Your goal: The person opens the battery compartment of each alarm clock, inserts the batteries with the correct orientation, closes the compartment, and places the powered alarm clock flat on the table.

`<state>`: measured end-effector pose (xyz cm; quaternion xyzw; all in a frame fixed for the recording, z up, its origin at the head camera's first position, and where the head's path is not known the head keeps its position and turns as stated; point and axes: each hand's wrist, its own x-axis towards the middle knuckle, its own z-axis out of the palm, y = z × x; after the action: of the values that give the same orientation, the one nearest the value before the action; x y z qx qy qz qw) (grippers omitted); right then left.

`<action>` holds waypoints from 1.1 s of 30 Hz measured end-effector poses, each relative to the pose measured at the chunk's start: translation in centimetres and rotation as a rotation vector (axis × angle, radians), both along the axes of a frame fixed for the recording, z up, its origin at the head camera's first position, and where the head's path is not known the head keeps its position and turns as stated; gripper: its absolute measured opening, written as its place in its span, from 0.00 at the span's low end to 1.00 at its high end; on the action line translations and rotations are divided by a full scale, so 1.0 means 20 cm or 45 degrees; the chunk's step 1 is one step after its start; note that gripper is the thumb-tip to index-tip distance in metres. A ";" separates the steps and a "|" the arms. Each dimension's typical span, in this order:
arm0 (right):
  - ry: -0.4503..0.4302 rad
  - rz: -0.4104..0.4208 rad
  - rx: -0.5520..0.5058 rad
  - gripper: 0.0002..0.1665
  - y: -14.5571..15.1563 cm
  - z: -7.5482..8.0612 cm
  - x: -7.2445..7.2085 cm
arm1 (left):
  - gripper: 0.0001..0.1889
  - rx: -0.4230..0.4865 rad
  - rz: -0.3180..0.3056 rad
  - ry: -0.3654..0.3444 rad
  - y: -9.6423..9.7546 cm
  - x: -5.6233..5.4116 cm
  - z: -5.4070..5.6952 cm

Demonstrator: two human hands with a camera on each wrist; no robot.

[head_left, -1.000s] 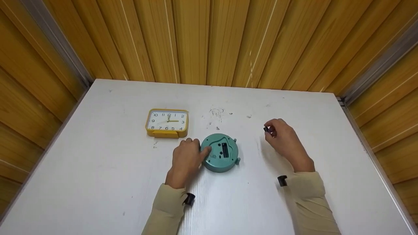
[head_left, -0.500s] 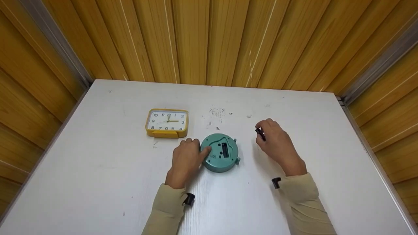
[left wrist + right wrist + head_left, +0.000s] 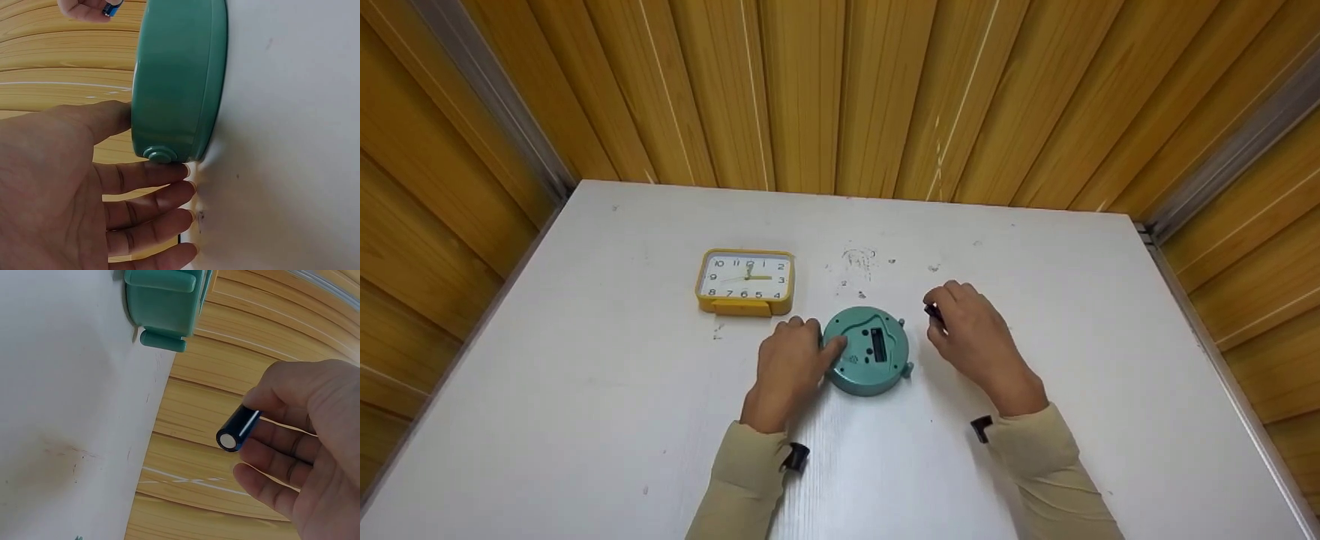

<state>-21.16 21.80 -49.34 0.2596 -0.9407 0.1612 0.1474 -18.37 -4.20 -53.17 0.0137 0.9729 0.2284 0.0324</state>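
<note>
Battery [image 3: 240, 427] is pinched in the right hand [image 3: 973, 339]. Just left of that hand lies the green clock [image 3: 864, 349], gripped by the left hand [image 3: 790, 366].

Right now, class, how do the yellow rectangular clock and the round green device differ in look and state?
The yellow rectangular clock shows its numbered dial; the round green device shows an open black slot. The clock is untouched; the left hand holds the device. Both rest on the white tabletop.
</note>
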 end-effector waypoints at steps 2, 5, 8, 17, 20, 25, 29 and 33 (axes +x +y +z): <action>0.004 0.024 -0.024 0.13 -0.01 0.00 0.00 | 0.29 0.005 -0.002 0.002 0.00 0.00 0.00; 0.011 0.064 -0.079 0.13 -0.02 -0.02 0.00 | 0.28 0.015 -0.007 0.017 0.00 0.01 0.00; 0.002 0.085 -0.134 0.13 -0.03 -0.03 0.01 | 0.28 0.026 -0.010 0.029 0.00 0.01 0.00; -0.111 0.124 -0.224 0.15 -0.06 -0.06 0.01 | 0.27 0.030 -0.013 0.035 0.00 0.01 0.00; -0.199 0.132 -0.273 0.14 -0.07 -0.06 0.01 | 0.27 0.034 -0.016 0.033 -0.01 0.01 0.00; -0.329 0.117 -0.333 0.15 -0.10 -0.05 0.02 | 0.27 0.044 -0.019 0.032 -0.01 0.01 0.00; -0.359 0.108 -0.345 0.16 -0.11 -0.05 0.03 | 0.27 0.042 -0.020 0.040 -0.01 0.01 0.00; -0.323 0.134 -0.340 0.15 -0.11 -0.05 0.03 | 0.27 0.032 -0.020 0.043 -0.01 0.01 0.00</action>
<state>-20.62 19.69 -50.42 0.2642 -0.9070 0.3236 0.0522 -18.21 -4.38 -53.13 0.0256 0.9702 0.2402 0.0177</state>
